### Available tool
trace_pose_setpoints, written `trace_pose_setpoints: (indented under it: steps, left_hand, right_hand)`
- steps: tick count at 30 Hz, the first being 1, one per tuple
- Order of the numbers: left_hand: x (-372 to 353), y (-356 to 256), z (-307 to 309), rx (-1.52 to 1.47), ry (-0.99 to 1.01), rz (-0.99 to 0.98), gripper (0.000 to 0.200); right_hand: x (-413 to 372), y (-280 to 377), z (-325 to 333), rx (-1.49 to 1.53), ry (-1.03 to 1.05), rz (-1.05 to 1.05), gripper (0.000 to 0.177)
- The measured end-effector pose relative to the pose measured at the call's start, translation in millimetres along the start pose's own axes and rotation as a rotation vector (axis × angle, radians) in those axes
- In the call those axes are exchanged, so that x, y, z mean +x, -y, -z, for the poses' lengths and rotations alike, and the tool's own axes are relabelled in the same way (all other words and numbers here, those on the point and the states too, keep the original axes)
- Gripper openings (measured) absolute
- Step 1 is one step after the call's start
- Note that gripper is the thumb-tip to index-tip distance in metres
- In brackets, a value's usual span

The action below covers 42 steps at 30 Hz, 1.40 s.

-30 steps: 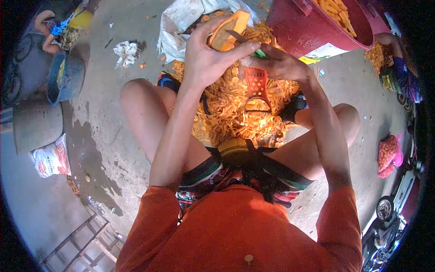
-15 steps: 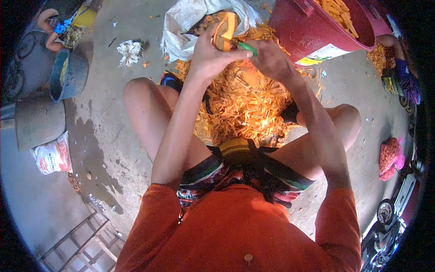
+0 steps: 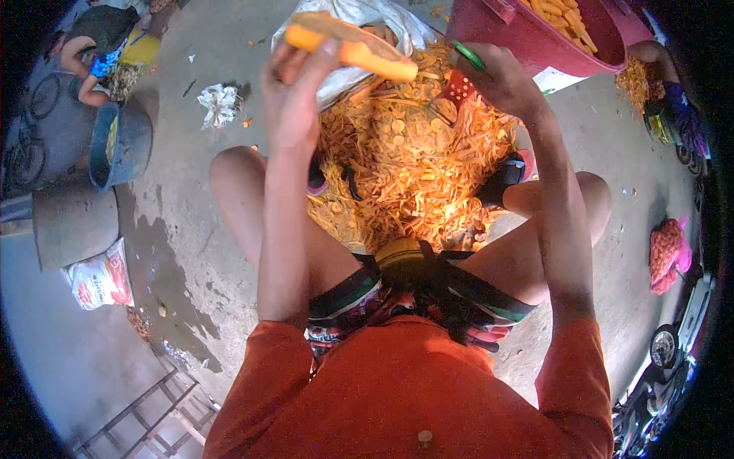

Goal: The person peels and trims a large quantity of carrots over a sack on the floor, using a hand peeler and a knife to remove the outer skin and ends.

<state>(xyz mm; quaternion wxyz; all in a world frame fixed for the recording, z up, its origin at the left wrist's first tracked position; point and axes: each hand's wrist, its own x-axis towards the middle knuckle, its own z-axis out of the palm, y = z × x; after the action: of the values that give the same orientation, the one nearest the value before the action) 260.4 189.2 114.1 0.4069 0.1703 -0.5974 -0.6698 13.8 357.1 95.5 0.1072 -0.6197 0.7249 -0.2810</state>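
Note:
My left hand (image 3: pixel 294 84) is closed around a thick, partly peeled carrot (image 3: pixel 359 53), bright orange with a duller brownish strip along its upper side. The carrot is raised over the mouth of a white sack (image 3: pixel 336 86). To its right, my right hand (image 3: pixel 501 84) grips a green-handled cutting tool (image 3: pixel 469 56); a thin dark blade points up and left from it, apart from the carrot. Below both hands, between my legs, lies a broad heap of orange peelings (image 3: pixel 413 168) with some round cut ends. A red, white-dotted thing (image 3: pixel 459 86) shows beneath my right hand.
A large red tub (image 3: pixel 489 27) of peeled carrots (image 3: pixel 566 23) stands ahead to the right. On the left are a dark tub (image 3: pixel 126 149) and a printed bag (image 3: pixel 99 277). Another person (image 3: pixel 92 53) is at far left. A pink net bag (image 3: pixel 667 256) lies right, near motorcycles (image 3: pixel 664 352).
My hands have moved apart. The left hand has lifted the carrot up and left and turned it nearly level; the right hand has drawn the green-handled tool away to the right.

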Motion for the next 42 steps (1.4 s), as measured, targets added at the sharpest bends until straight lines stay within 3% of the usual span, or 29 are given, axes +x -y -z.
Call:
trace_pose_setpoints:
  steps: [1, 2, 4, 6, 8, 10, 12, 17, 21, 23, 24, 26, 27, 28, 29, 30, 32, 33, 34, 35, 38, 40, 42]
  left_hand:
    - [-2.4, 9.2, -8.2, -0.335, -0.019, 0.136, 0.040]
    - [-6.5, 14.1, -14.8, -0.333, -0.020, 0.131, 0.040]
    - [-14.7, 23.2, -26.6, -0.510, -0.031, 0.354, 0.046]
    - [-13.7, 34.1, -34.1, -0.377, -0.027, 0.268, 0.045]
    - [-15.7, 32.0, -34.4, 0.020, -0.069, 0.170, 0.045]
    - [-17.1, 31.8, -34.6, 0.037, -0.138, 0.143, 0.040]
    - [-19.2, 32.0, -29.6, 0.329, -0.080, -0.073, 0.036]
    - [-14.1, 46.0, -15.9, 0.280, -0.096, -0.126, 0.032]
    - [-21.6, 33.1, -13.4, 0.301, -0.036, -0.043, 0.030]
    - [-24.5, 32.8, -6.7, 0.319, 0.018, -0.028, 0.030]
    - [-25.7, 38.9, -4.8, 0.318, 0.046, -0.047, 0.031]
    - [-33.1, 49.7, 0.3, 0.253, 0.142, 0.016, 0.038]
    - [-36.3, 55.5, 3.2, 0.223, 0.188, 0.050, 0.042]
    - [-37.2, 61.0, 9.7, 0.171, 0.154, 0.241, 0.045]
    - [-36.7, 48.7, 5.7, 0.174, 0.145, 0.252, 0.045]
    - [-25.3, 25.8, -7.4, 0.051, 0.165, 0.350, 0.050]
    - [-18.4, 16.8, -10.5, -0.070, 0.174, 0.447, 0.055]
    - [-17.3, 24.2, -7.7, -0.141, 0.181, 0.435, 0.057]
    - [-17.2, 31.7, -5.3, -0.213, 0.193, 0.426, 0.060]
    - [-18.6, 20.3, -5.1, -0.176, 0.206, 0.536, 0.071]
    - [-21.1, 17.2, -4.6, -0.412, 0.366, 0.439, 0.084]
    - [-21.1, 11.4, -7.3, -0.491, 0.408, 0.446, 0.094]
    - [-20.5, 9.2, -11.2, -0.547, 0.533, 0.349, 0.104]
  right_hand:
    - [1.8, -0.1, -5.2, 0.002, -0.001, 0.002, 0.028]
    - [5.1, -3.3, -14.1, 0.146, -0.007, 0.095, 0.029]
    - [7.8, -1.4, -16.7, 0.280, -0.013, 0.183, 0.031]
    - [6.4, 15.4, -15.3, 0.225, -0.045, 0.229, 0.031]
    - [3.9, 26.8, -14.6, 0.167, -0.007, 0.157, 0.031]
    - [3.0, 29.9, -19.8, 0.045, -0.079, 0.328, 0.032]
    - [9.2, 28.3, -26.2, 0.070, -0.012, 0.304, 0.029]
    - [9.4, 34.0, -30.7, 0.021, -0.012, 0.320, 0.025]
    - [6.3, 35.8, -39.6, 0.005, -0.020, 0.309, 0.023]
    - [5.8, 33.1, -39.6, 0.002, -0.119, 0.442, 0.023]
    - [21.4, -1.8, -45.7, -0.025, -0.126, 0.457, 0.023]
    - [35.5, -91.4, -73.0, -0.454, 0.231, 0.227, 0.029]
    - [35.2, -84.5, -50.2, -0.458, 0.220, 0.217, 0.029]
    - [34.9, -77.1, -24.4, -0.379, 0.317, 0.000, 0.031]
    - [31.4, -67.1, -12.1, -0.296, 0.420, -0.210, 0.035]
    - [28.5, -65.1, -10.2, -0.298, 0.423, -0.194, 0.035]
    - [15.2, -61.0, -10.8, -0.343, -0.029, 0.079, 0.036]
    - [12.0, -43.1, -13.3, -0.335, -0.027, 0.080, 0.036]
    - [10.9, -25.4, -17.3, -0.134, -0.030, 0.130, 0.035]
    - [10.4, -5.9, -19.5, 0.063, -0.036, 0.177, 0.034]
    - [11.3, 27.3, -22.6, 0.082, 0.140, 0.185, 0.031]
    - [5.1, 22.0, -34.1, -0.020, 0.046, 0.179, 0.031]
    - [8.0, 16.2, -39.8, 0.091, -0.036, 0.155, 0.031]
